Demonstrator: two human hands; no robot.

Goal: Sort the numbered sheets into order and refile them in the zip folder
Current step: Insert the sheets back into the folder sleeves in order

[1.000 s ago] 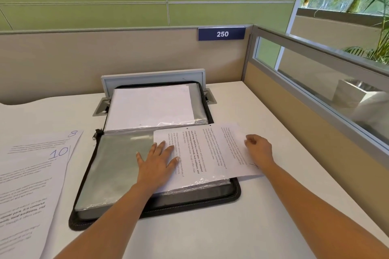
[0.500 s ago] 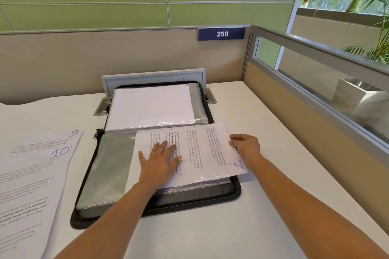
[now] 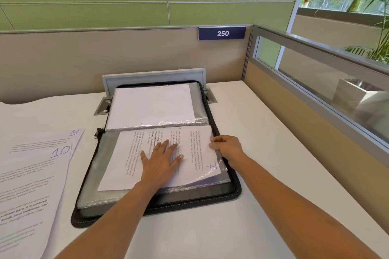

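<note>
Our left hand (image 3: pixel 162 160) lies flat, palm down, fingers spread toward one o'clock. At three o'clock of it, our right hand (image 3: pixel 228 147) curls, fingertips pinched toward nine o'clock. Both forearms reach in bare from six o'clock

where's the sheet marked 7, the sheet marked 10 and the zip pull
sheet marked 7 (image 3: pixel 130 160): head view, bare printed area left of the hand
sheet marked 10 (image 3: pixel 31 176): head view, upper middle of the page
zip pull (image 3: pixel 99 132): head view, metal tab at the folder's left hinge

White desk (image 3: pixel 263 132): open zip folder (image 3: pixel 235 192), loose numbered sheets (image 3: pixel 31 174).
</note>
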